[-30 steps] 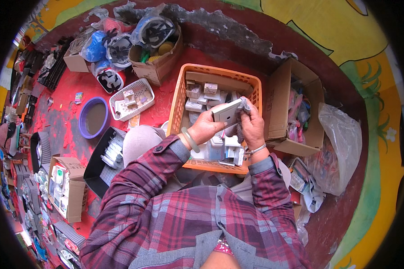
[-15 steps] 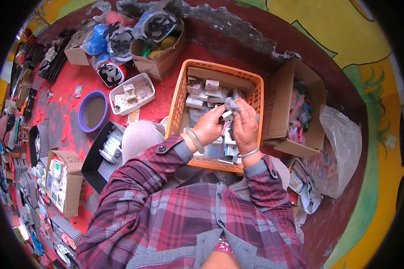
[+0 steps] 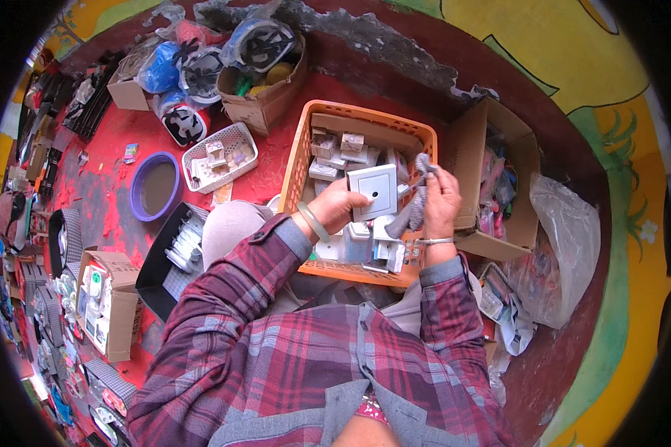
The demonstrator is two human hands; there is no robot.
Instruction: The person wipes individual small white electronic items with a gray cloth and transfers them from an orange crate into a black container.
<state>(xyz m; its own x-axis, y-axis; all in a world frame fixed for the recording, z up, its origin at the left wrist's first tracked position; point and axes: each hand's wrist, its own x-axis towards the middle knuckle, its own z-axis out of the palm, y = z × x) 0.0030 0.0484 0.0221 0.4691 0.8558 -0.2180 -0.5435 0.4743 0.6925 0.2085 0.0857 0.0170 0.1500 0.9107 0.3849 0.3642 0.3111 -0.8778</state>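
My left hand (image 3: 333, 209) is closed on the left edge of a square white wall plate (image 3: 376, 186) with a small dark hole near its middle. The plate's front faces up, and my thumb lies on its face. To the right, my right hand (image 3: 443, 203) pinches a grey cloth (image 3: 417, 207) that hangs down in folds. Both hands are above an orange plastic basket (image 3: 297, 160). Inside it lie white boxes (image 3: 353, 141) and several pale electrical fittings, partly hidden by my hands.
A white basket (image 3: 193, 159) and a purple basin (image 3: 136, 188) stand left of the orange basket. Cardboard boxes stand behind (image 3: 253, 112) and to the right (image 3: 464, 160). A black tray (image 3: 153, 266) sits by my left knee, near an open carton (image 3: 119, 328).
The plate has turned so its square face now shows. My right hand has moved right, away from my left, and the cloth now hangs loose from its fingers.
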